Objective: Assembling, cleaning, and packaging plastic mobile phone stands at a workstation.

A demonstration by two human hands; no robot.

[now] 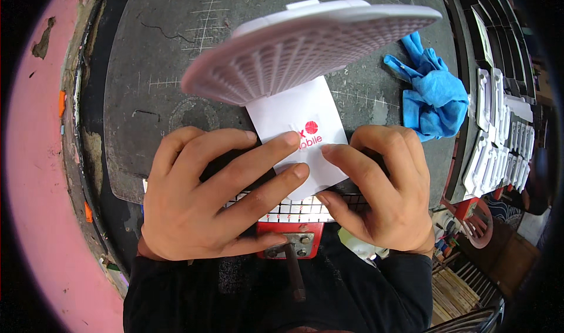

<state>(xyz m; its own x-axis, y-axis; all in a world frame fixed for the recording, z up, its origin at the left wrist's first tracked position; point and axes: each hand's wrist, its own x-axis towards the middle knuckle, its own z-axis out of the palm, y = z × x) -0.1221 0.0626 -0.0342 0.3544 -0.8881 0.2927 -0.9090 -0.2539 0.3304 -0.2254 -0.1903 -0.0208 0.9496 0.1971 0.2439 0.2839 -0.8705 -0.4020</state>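
Note:
A white plastic piece lies on a dark work board (135,104); its flat panel (311,171) carries a red printed mark (311,127). From the panel's far end rises a wide, ribbed and perforated white section (311,48), tilted up. My left hand (211,198) is spread at the panel's left side, index and middle fingertips resting on it near the print. On the right, my right hand (388,186) has curled fingers, its index fingertip touching the panel beside the print. The right thumb is at the near edge, apart from the index finger.
A crumpled blue glove (435,98) lies on the board at the right. Below the panel are a gridded ruler strip (299,211) and a red bracket with a metal rod (295,274). White plastic parts (499,151) sit in a rack farther right. A pink wall (41,127) borders the left.

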